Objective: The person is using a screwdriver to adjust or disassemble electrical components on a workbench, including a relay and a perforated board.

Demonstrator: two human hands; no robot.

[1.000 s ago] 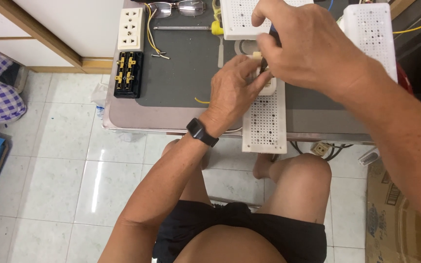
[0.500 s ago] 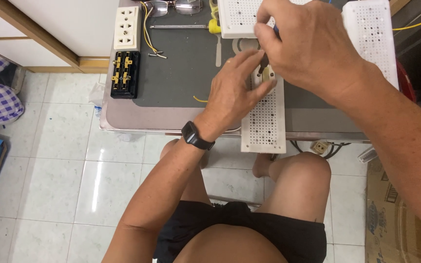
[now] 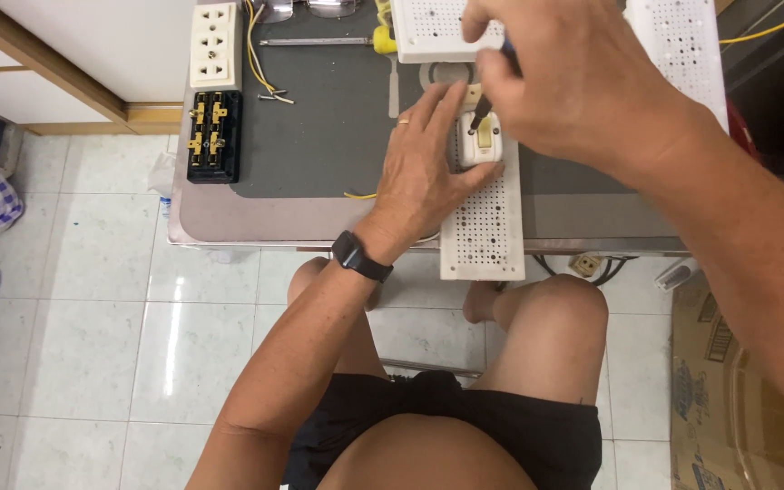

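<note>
The left hand is lying flat and open over the near end of a long white perforated plastic board, its fingers spread and pressing beside a small cream-coloured wall switch that is sitting on the board's far part. The board is overhanging the front edge of the grey tabletop. The right hand is closing around a dark-handled screwdriver, whose tip is pointing down at the top of the switch; the exact contact point is hidden by the fingers.

To do this fastening well, it seems wise to be keeping the left palm bearing down so the board is not tipping off the edge, and to be holding the tool upright over the screw, turning with light downward pressure so the tip is not slipping out.

Further left on the tabletop a cream three-outlet socket strip is lying just above a black terminal block with brass contacts, with loose yellow wires beside them. A yellow-handled screwdriver is resting near the far edge, next to a second white perforated board.
</note>
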